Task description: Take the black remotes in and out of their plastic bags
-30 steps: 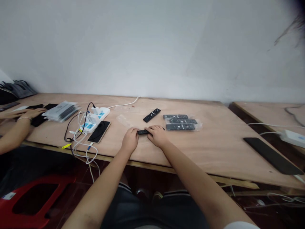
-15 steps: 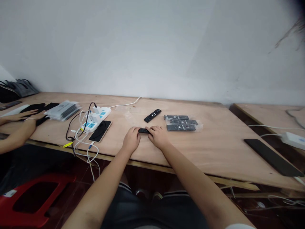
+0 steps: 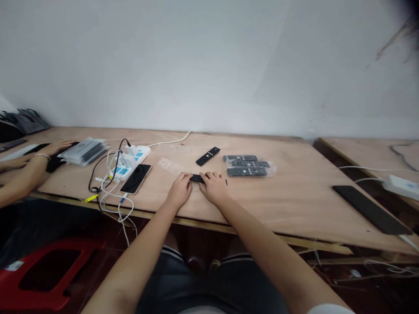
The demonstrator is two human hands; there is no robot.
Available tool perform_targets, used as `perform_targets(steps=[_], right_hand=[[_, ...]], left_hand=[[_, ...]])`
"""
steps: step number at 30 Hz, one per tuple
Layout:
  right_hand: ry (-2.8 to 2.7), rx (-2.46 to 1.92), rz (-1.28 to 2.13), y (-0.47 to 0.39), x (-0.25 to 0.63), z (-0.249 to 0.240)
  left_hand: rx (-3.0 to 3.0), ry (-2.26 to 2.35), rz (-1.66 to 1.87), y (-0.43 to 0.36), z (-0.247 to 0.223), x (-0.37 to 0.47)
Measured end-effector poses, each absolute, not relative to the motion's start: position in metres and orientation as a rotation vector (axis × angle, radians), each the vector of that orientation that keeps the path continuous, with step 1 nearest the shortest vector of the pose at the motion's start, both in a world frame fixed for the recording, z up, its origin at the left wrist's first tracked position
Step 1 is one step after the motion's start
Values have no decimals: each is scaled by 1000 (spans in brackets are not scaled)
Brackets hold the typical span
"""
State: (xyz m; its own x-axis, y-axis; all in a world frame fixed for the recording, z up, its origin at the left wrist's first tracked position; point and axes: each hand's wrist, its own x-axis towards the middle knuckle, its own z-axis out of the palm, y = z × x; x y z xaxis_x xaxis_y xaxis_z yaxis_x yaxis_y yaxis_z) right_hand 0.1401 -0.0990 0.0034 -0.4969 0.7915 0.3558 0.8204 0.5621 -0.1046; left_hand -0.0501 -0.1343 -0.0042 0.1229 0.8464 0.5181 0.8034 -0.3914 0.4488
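Both hands, left (image 3: 180, 191) and right (image 3: 213, 187), grip a black, button-studded remote (image 3: 197, 178) beside crinkled clear plastic (image 3: 169, 165).

Pale grey wall (image 3: 209, 65) behind 2 wooden tables (image 3: 294, 192); red stool (image 3: 32, 300) lower left; dark-red floor (image 3: 111, 237).

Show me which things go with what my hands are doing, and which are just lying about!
Probably part of it:
- black remote, between your left hand and right hand
- bare remote behind it
- three remotes in clear plastic

Probably just lying about:
- phone
- power strip
- dark flat thing, far right
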Motion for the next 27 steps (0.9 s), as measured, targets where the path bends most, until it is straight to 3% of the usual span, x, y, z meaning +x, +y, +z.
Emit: perform_targets(steps=[27], right_hand=[[-2295, -990, 118, -100, 148, -9]], left_hand=[[2557, 1744, 1095, -133, -6, -48]])
